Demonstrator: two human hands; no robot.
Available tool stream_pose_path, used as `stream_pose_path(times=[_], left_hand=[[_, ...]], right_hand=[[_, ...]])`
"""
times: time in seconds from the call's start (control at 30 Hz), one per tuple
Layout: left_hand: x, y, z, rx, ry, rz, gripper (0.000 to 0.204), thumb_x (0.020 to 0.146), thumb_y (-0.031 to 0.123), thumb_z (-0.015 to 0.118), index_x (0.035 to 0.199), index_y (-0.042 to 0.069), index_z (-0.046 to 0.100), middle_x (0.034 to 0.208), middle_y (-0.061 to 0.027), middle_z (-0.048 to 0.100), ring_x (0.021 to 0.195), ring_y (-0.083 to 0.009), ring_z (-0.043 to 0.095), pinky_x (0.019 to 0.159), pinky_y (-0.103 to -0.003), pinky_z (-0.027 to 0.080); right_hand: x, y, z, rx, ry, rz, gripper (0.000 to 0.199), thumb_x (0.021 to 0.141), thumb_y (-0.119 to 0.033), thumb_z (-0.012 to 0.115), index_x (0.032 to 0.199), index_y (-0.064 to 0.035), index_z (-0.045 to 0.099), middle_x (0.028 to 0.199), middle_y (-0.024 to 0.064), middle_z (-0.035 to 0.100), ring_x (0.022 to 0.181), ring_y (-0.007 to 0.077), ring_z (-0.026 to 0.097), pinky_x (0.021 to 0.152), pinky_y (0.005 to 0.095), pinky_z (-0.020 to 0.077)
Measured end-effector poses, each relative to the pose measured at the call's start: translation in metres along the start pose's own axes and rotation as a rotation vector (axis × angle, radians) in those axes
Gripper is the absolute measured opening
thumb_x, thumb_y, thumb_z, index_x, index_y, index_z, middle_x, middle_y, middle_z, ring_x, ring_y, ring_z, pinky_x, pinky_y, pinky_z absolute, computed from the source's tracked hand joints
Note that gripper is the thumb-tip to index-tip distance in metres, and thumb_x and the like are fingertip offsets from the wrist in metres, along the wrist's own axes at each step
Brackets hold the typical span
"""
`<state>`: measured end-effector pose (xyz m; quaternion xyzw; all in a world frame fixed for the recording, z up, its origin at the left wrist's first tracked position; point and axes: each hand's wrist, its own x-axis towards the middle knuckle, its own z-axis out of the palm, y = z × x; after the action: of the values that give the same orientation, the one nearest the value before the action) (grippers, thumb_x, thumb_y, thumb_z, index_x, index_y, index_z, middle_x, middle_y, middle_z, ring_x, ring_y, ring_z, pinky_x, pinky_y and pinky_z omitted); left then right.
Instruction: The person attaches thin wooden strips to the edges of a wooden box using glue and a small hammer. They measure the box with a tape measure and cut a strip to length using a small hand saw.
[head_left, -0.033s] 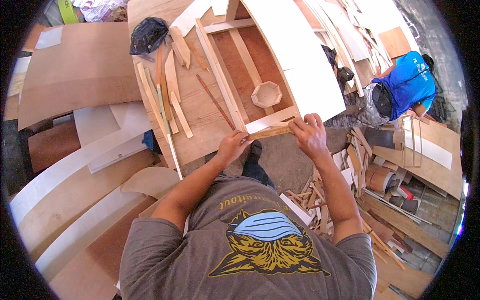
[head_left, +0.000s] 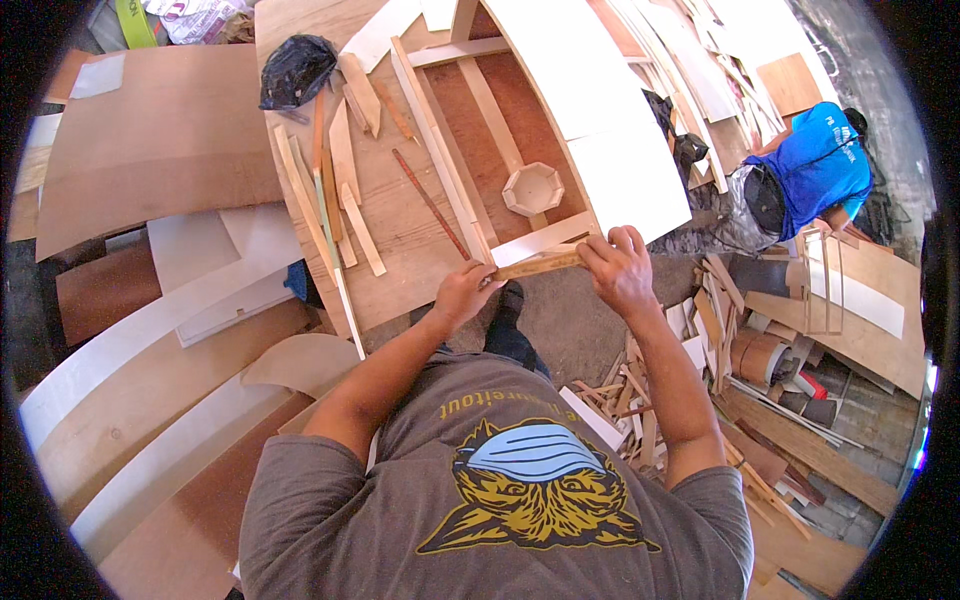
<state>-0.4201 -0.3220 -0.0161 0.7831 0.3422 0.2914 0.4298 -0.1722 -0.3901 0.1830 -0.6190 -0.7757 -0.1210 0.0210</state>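
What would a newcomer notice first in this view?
Both hands at centre: the left hand and right hand grip a short wooden strip against the near edge of a white-panelled frame. Loose slats fan across the plywood to its left. At far right, a person in a blue shirt crouches among scrap wood.

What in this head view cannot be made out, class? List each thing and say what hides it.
- Left hand: its fingertips, tucked under the wooden strip.
- Right hand: its palm, turned away from the camera.
- Wooden strip: its right end, covered by the right hand.
- Long thin stick on the workbench: any markings, too small.
- Person in blue: hands hidden behind the body.
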Motion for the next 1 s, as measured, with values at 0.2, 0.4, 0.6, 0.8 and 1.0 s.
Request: stream_pose_path(times=[0.2,0.4,0.6,0.8,1.0], left_hand=[[0.0,-0.007,0.002,0.022,0.051,0.069,0.026,0.082,0.026,0.081,0.097,0.006,0.072,0.09,-0.0094,0.07,0.075,-0.0288,0.071,0.067,-0.038,0.058],[0.003,-0.004,-0.001,0.024,0.039,0.076,0.024,0.081,0.025,0.081,0.093,0.005,0.073,0.09,-0.0095,0.071,0.077,-0.0285,0.071,0.068,-0.038,0.058],[0.005,-0.001,-0.007,0.031,0.005,0.089,0.024,0.08,0.025,0.082,0.092,0.006,0.074,0.09,-0.0083,0.072,0.076,-0.0279,0.071,0.069,-0.038,0.058],[0.005,-0.004,-0.004,0.042,0.02,0.129,0.023,0.079,0.024,0.082,0.092,0.006,0.074,0.088,-0.0076,0.072,0.076,-0.0274,0.071,0.068,-0.038,0.058],[0.006,-0.008,-0.001,0.035,0.029,0.15,0.023,0.079,0.024,0.082,0.091,0.007,0.073,0.088,-0.0075,0.071,0.076,-0.0281,0.071,0.068,-0.038,0.058]], right_hand=[[0.0,0.001,0.0,-0.011,-0.031,-0.005,0.024,0.072,-0.011,0.072,0.096,-0.0123,0.07,0.096,-0.0011,0.063,0.093,0.022,0.056,0.096,0.04,0.0448],[-0.008,0.008,-0.007,0.036,-0.001,0.054,0.032,0.076,-0.019,0.073,0.108,-0.0123,0.07,0.115,0.006,0.062,0.108,0.0262,0.058,0.099,0.0446,0.0462],[-0.012,0.013,-0.012,0.119,0.074,0.189,0.045,0.063,-0.02,0.087,0.105,-0.0139,0.072,0.119,0.0079,0.06,0.113,0.0317,0.056,0.095,0.0447,0.0477],[-0.015,0.017,-0.008,0.21,0.084,0.164,0.033,0.063,-0.019,0.087,0.093,-0.0134,0.074,0.118,0.0082,0.06,0.112,0.0321,0.056,0.093,0.0452,0.0481],[-0.017,0.018,-0.008,0.221,0.067,0.201,0.034,0.064,-0.019,0.087,0.095,-0.0138,0.075,0.117,0.0083,0.06,0.111,0.0317,0.057,0.092,0.0445,0.0492]])
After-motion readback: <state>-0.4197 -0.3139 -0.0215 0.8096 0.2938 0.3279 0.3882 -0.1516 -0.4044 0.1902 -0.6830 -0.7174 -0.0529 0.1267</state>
